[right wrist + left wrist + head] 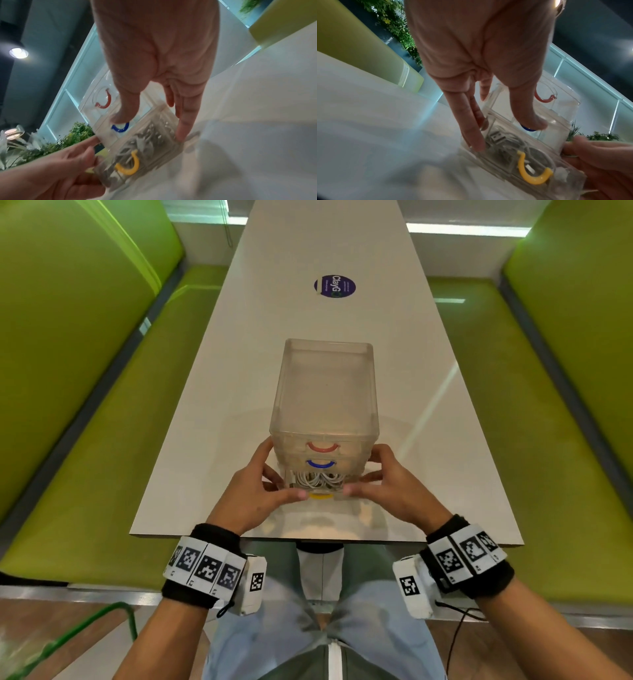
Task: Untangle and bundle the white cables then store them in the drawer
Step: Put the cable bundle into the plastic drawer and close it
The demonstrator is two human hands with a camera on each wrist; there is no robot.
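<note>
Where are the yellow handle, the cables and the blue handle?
yellow handle (533,175), left wrist view, on the bottom of its curve.
cables (317,479), head view, on the coils inside the open drawer.
blue handle (120,128), right wrist view, on its arc.

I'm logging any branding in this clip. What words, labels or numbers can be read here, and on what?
"ClayG": on the round purple sticker on the white table.
Smaller print on that sticker: too small to read.
Wristband markers: black-and-white square codes; the tiny characters beneath them are illegible.
Clear drawer unit: no text visible.
</note>
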